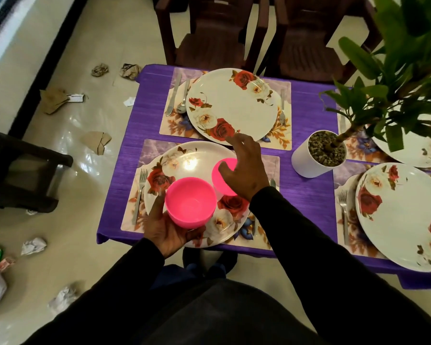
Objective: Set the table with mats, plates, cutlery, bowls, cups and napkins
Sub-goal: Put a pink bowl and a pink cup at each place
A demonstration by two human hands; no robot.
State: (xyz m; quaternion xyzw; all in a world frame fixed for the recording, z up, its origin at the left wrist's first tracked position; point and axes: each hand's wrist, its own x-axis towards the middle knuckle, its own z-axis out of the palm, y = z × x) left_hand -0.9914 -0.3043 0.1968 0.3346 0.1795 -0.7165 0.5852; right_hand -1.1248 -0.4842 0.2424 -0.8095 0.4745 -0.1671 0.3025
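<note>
Head view: left hand (pixel 166 229) cups pink bowl (pixel 190 202) at 6 o'clock over near plate (pixel 184 158). Right hand (pixel 244 170), fingers curled, grips 2nd pink bowl (pixel 223 170) at plate's 3 o'clock.

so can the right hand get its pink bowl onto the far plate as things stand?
Probably yes. The right hand with its pink bowl is already near the far plate, whose centre is bare; nothing lies between them.
</note>
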